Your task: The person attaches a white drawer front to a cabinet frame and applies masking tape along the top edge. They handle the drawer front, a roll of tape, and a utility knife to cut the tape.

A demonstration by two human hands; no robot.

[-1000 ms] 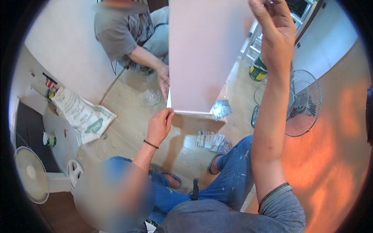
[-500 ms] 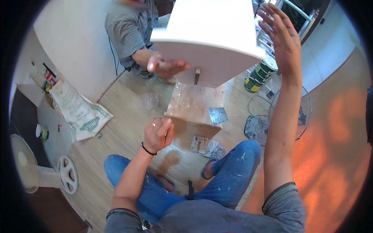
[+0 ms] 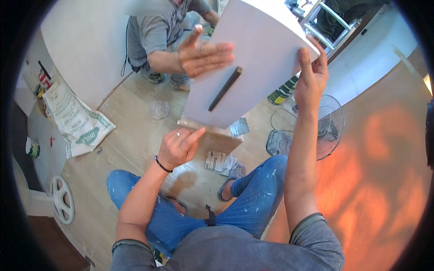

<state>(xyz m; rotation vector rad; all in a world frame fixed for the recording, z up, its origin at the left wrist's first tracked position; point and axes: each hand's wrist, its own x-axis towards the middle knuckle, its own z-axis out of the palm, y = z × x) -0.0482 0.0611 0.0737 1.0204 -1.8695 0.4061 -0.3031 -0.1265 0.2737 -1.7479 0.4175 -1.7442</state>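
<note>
Perhaps the panel, pinched at its edge in the right grip and held left of it, could be tipped by lopsided support, the half-curled left grip being seemingly empty.

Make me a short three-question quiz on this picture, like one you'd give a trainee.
1. Multiple choice: which of the camera wearer's hands grips the edge of the white panel?
A) left
B) right
C) neither

2. True or false: the wearer's black bracelet is on the right wrist.

3. Fill in the blank: partly hidden behind the wearer's right forearm is a round, wire-guarded ____.

Key
1. B: the right hand has it, at the panel's right side.
2. False: the black bracelet circles the wrist of the left hand.
3. fan
</note>
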